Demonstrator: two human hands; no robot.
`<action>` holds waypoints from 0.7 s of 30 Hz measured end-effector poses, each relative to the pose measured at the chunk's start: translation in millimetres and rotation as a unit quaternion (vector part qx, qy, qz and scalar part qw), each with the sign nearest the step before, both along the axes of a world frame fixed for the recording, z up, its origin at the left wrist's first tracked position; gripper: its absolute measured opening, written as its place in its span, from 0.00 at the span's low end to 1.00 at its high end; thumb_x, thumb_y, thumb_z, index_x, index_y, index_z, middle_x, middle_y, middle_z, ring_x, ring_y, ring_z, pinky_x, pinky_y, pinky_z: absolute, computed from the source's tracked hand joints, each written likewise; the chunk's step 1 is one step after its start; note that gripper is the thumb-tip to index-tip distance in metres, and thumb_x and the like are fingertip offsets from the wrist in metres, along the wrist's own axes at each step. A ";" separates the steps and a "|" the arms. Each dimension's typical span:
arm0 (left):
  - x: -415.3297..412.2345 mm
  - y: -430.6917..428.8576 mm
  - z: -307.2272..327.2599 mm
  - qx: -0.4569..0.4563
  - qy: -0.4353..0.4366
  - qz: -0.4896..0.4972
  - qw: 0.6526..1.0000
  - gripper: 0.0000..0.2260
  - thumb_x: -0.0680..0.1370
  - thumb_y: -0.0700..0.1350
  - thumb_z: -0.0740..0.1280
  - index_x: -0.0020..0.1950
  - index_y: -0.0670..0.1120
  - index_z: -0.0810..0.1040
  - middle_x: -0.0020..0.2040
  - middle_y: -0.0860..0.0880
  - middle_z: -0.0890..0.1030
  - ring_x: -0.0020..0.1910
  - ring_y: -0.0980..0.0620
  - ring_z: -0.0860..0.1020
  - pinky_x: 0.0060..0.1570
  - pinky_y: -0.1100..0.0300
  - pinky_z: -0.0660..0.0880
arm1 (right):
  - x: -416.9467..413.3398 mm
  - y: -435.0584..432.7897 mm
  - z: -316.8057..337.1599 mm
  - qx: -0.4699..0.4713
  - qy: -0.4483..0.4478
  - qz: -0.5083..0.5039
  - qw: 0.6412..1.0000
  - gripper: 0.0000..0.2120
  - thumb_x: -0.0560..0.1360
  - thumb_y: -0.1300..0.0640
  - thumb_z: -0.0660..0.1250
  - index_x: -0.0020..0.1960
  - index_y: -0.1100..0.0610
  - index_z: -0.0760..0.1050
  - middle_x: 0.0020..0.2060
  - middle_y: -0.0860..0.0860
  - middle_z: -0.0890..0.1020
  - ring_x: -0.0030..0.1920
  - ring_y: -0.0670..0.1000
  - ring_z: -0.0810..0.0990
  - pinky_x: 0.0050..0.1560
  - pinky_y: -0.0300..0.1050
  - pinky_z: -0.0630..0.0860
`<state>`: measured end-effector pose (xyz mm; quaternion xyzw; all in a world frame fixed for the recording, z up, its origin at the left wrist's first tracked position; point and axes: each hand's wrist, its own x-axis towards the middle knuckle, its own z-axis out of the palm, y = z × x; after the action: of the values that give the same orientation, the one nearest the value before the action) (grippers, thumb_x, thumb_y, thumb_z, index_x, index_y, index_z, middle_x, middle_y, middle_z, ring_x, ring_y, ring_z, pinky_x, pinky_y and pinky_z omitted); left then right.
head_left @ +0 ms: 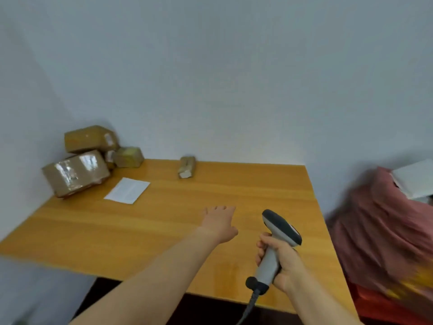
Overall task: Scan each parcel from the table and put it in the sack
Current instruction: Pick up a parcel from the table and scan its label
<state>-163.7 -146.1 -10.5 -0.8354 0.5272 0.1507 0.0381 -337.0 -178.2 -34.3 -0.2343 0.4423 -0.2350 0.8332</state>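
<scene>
Several brown taped parcels lie at the far left corner of the wooden table (257,184): a large one (76,174) in front, another (90,139) stacked behind it, and a small one (128,156) beside them. A narrow parcel (187,167) lies alone at the back edge. My left hand (220,222) reaches out over the table's middle, fingers apart, holding nothing. My right hand (281,261) grips the handle of a grey barcode scanner (280,227), its head pointing away over the table. The reddish sack (384,226) sits to the right of the table, with a white parcel (414,181) at its top.
A white sheet of paper (127,190) lies flat on the table next to the large parcel. The scanner's cable (248,308) hangs down past the table's near edge. Pale walls close off the back and left sides.
</scene>
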 end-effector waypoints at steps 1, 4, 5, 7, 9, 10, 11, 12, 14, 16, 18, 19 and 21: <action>26.5 19.0 2.6 -0.005 -0.002 0.032 0.999 0.30 0.79 0.54 0.61 0.78 0.51 0.54 0.76 0.46 0.62 0.73 0.42 0.61 0.72 0.43 0.57 | 25.8 8.7 2.8 -0.002 -0.001 0.020 1.000 0.01 0.73 0.66 0.69 0.44 0.63 0.77 0.28 0.55 0.78 0.24 0.51 0.74 0.27 0.43 0.73; 103.9 76.2 4.5 -0.018 0.008 0.117 0.993 0.30 0.79 0.55 0.61 0.78 0.49 0.56 0.75 0.45 0.63 0.73 0.42 0.62 0.71 0.46 0.58 | 106.8 34.4 7.6 -0.015 0.001 0.069 0.998 0.01 0.74 0.66 0.69 0.44 0.62 0.77 0.28 0.55 0.78 0.23 0.50 0.75 0.26 0.43 0.74; 129.6 96.4 3.3 -0.022 0.014 0.142 0.989 0.29 0.79 0.55 0.61 0.77 0.49 0.57 0.74 0.44 0.63 0.72 0.42 0.62 0.70 0.47 0.58 | 135.5 44.6 7.7 -0.019 0.002 0.082 0.996 0.01 0.74 0.65 0.69 0.44 0.62 0.77 0.28 0.54 0.78 0.23 0.50 0.75 0.26 0.43 0.74; 181.2 134.9 2.3 -0.033 0.024 0.190 0.981 0.28 0.78 0.55 0.61 0.76 0.48 0.59 0.73 0.44 0.64 0.71 0.42 0.63 0.69 0.48 0.59 | 194.1 65.9 6.1 -0.019 0.001 0.103 0.994 0.01 0.74 0.65 0.69 0.44 0.62 0.77 0.28 0.54 0.78 0.24 0.49 0.75 0.26 0.42 0.74; 228.9 173.3 1.4 -0.047 0.037 0.235 0.970 0.28 0.78 0.54 0.61 0.75 0.48 0.60 0.72 0.45 0.65 0.70 0.42 0.65 0.67 0.50 0.62 | 250.6 88.5 4.2 -0.018 0.011 0.129 0.991 0.02 0.74 0.65 0.68 0.43 0.62 0.77 0.27 0.54 0.78 0.23 0.49 0.74 0.25 0.42 0.74; 250.2 192.0 2.0 -0.051 0.042 0.254 0.965 0.28 0.77 0.54 0.62 0.75 0.48 0.60 0.71 0.45 0.66 0.69 0.43 0.65 0.65 0.51 0.63 | 276.8 100.3 3.9 -0.018 0.017 0.143 0.989 0.02 0.74 0.65 0.68 0.43 0.61 0.77 0.27 0.53 0.78 0.23 0.49 0.74 0.25 0.41 0.74; 271.6 209.1 2.3 -0.054 0.045 0.274 0.959 0.28 0.77 0.54 0.62 0.75 0.48 0.61 0.71 0.45 0.66 0.68 0.43 0.65 0.64 0.51 0.64 | 301.6 111.3 4.3 -0.018 0.021 0.157 0.987 0.03 0.75 0.66 0.68 0.43 0.61 0.77 0.27 0.53 0.78 0.23 0.49 0.74 0.25 0.41 0.74; 292.0 224.9 2.3 -0.054 0.048 0.294 0.953 0.27 0.77 0.54 0.62 0.74 0.48 0.61 0.70 0.45 0.67 0.68 0.43 0.66 0.64 0.51 0.64 | 325.0 121.0 5.1 -0.019 0.021 0.170 0.985 0.03 0.75 0.66 0.68 0.42 0.61 0.77 0.27 0.53 0.78 0.23 0.49 0.74 0.26 0.41 0.75; 330.1 247.8 0.6 -0.048 0.054 0.327 0.942 0.27 0.76 0.54 0.62 0.73 0.47 0.62 0.68 0.45 0.69 0.66 0.43 0.66 0.64 0.51 0.65 | 364.1 134.7 6.0 -0.022 0.022 0.186 0.982 0.04 0.74 0.66 0.68 0.41 0.61 0.77 0.27 0.53 0.78 0.23 0.48 0.75 0.26 0.41 0.75; 362.3 259.7 -2.1 -0.050 0.053 0.345 0.936 0.26 0.76 0.53 0.63 0.71 0.46 0.63 0.65 0.45 0.70 0.64 0.44 0.68 0.62 0.51 0.66 | 394.5 139.0 7.3 -0.029 0.028 0.193 0.980 0.04 0.73 0.67 0.68 0.41 0.61 0.77 0.27 0.54 0.78 0.24 0.48 0.75 0.26 0.41 0.75; 390.0 263.0 -4.1 -0.058 0.050 0.356 0.931 0.27 0.75 0.54 0.63 0.71 0.47 0.63 0.65 0.45 0.70 0.64 0.44 0.68 0.60 0.52 0.66 | 421.5 136.3 8.4 -0.037 0.038 0.193 0.980 0.04 0.73 0.67 0.68 0.40 0.61 0.78 0.27 0.54 0.78 0.24 0.48 0.75 0.27 0.41 0.75; 403.4 261.5 -4.7 -0.063 0.047 0.358 0.930 0.28 0.75 0.54 0.64 0.73 0.48 0.61 0.66 0.45 0.70 0.65 0.44 0.68 0.60 0.52 0.66 | 434.6 132.5 9.6 -0.040 0.041 0.191 0.980 0.04 0.72 0.67 0.68 0.41 0.60 0.78 0.27 0.54 0.79 0.24 0.48 0.75 0.27 0.41 0.75; 429.1 255.1 -3.0 -0.079 0.042 0.368 0.926 0.32 0.76 0.54 0.65 0.76 0.48 0.57 0.70 0.44 0.66 0.67 0.43 0.67 0.63 0.51 0.66 | 460.5 120.5 12.6 -0.044 0.040 0.187 0.981 0.04 0.72 0.67 0.69 0.42 0.60 0.77 0.28 0.54 0.79 0.25 0.49 0.75 0.29 0.42 0.74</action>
<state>265.5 109.0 -13.5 -0.9640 0.1939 0.1467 -0.1079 123.5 -57.8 -21.7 -0.3587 0.4132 -0.0852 0.8327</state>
